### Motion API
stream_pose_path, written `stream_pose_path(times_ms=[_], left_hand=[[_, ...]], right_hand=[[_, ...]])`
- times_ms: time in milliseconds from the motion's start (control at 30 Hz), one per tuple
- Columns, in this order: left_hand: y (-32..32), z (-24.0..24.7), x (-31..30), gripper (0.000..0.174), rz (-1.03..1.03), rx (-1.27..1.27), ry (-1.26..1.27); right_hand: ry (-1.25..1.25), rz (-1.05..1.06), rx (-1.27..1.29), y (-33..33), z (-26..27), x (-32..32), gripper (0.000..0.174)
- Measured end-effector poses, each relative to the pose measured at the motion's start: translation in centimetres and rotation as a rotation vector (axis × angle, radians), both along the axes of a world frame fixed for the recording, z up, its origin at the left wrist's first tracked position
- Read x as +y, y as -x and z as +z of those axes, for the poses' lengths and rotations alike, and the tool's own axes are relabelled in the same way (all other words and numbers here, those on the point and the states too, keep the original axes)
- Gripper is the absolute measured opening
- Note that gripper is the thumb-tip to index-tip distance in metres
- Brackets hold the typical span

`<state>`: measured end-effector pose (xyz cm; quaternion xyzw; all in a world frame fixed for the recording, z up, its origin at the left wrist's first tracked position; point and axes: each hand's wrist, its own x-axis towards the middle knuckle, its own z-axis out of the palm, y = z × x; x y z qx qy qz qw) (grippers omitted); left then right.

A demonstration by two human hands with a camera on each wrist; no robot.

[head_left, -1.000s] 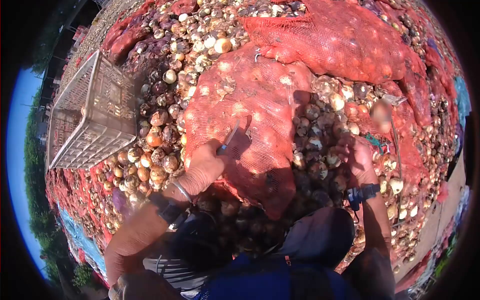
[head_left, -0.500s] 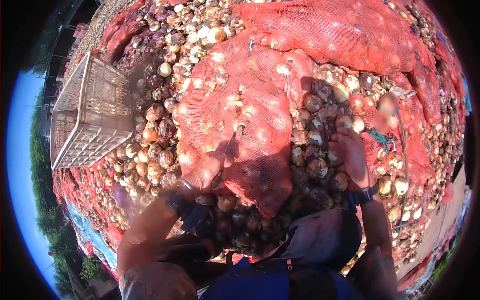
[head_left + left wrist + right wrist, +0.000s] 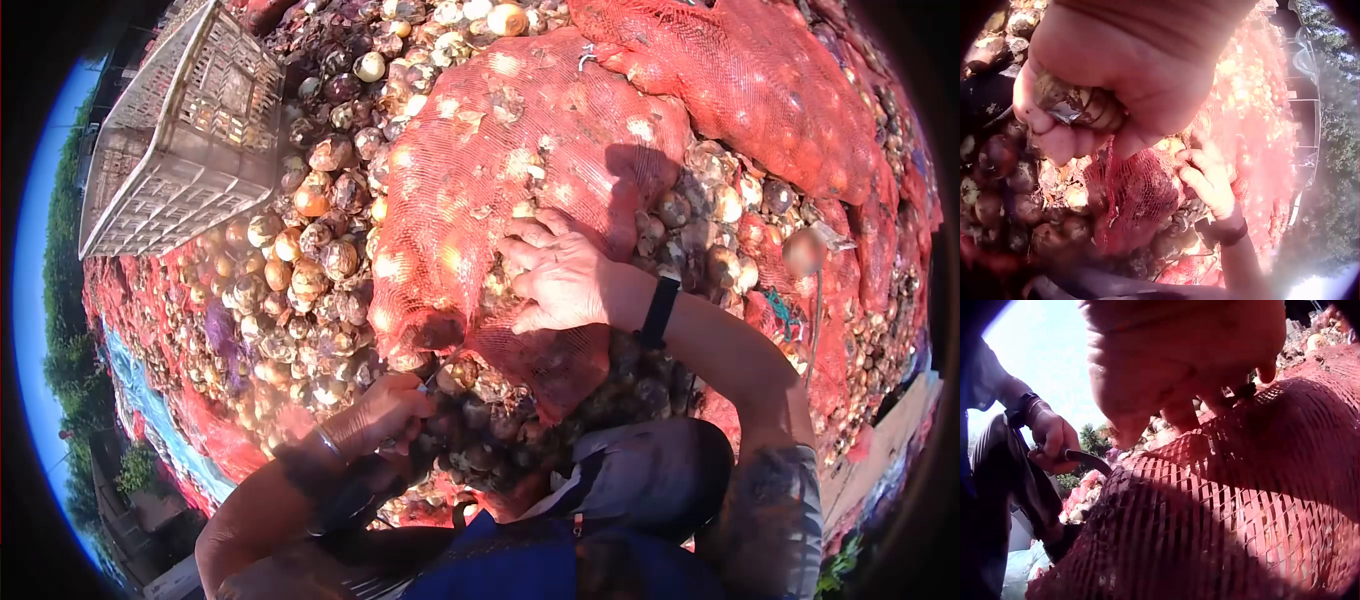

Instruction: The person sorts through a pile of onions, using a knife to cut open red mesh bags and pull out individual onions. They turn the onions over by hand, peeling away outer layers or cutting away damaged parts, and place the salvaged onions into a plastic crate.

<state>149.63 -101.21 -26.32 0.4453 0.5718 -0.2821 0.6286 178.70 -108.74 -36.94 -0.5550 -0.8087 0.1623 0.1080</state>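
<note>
A full red mesh sack of onions [image 3: 460, 200] lies in front of my knees, its near end torn with onions showing. My right hand [image 3: 565, 275] rests on top of it, fingers spread. In my left hand [image 3: 385, 412], low at the sack's near left corner, I grip a knife. Its worn handle [image 3: 1094, 106] lies inside the curled fingers in the left wrist view. The dark curved blade [image 3: 1090, 460] points toward the mesh in the right wrist view, its tip at the sack's edge. Loose onions [image 3: 325, 250] lie along the sack's left side.
A dirty white plastic crate [image 3: 190, 150] stands tilted on the heap at upper left. A second full red mesh sack [image 3: 740, 90] lies behind at upper right. A green cord [image 3: 783, 312] lies to the right, and loose onions spread all around.
My right hand has moved left from the loose onions onto the sack, fingers spreading. The left hand with the knife has come down from the sack's surface toward its near left corner.
</note>
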Motion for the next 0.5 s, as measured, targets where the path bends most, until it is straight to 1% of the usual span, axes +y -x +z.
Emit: stream_pose_path(times_ms=[33,67,100,167,200,267,367,433,467,500], left_hand=[[0.0,0.2,0.3,0.016,-0.030,-0.040,-0.006],[-0.1,-0.2,0.4,0.016,-0.062,0.015,-0.023],[-0.4,0.1,0.5,0.014,-0.069,-0.019,-0.094],[-1.6,0.0,1.1,0.013,-0.168,-0.132,-0.275],[-1.8,-0.8,1.4,0.013,-0.128,-0.169,-0.287],[-4.9,-1.5,1.4,0.012,-0.096,-0.216,-0.235],[-7.4,-4.8,0.9,0.019,-0.148,-0.294,-0.119],[-6.1,-5.7,1.0,0.022,-0.309,-0.221,-0.013],[-4.5,-6.4,0.8,0.027,-0.338,-0.130,0.030],[-2.8,-6.4,0.8,0.027,-0.337,-0.123,0.042]], right_hand=[[0.034,0.062,0.014,0.1,-0.2,-1.4,0.047],[-0.119,0.080,0.037,-0.6,0.0,-3.2,0.039],[-0.101,0.081,0.031,-1.4,0.4,-5.1,0.039],[0.006,-0.080,0.059,-2.9,1.6,-8.0,0.029],[0.021,-0.088,0.054,-3.5,2.6,-8.5,0.029],[-0.138,-0.090,0.008,-4.3,4.4,-9.0,0.009],[-0.183,-0.166,-0.058,-4.4,4.7,-9.5,0.008],[-0.170,-0.165,-0.076,-5.4,4.9,-9.6,0.010],[-0.140,-0.142,-0.070,-5.7,4.8,-9.6,0.011],[-0.130,-0.142,-0.063,-5.6,4.5,-9.6,0.011]])
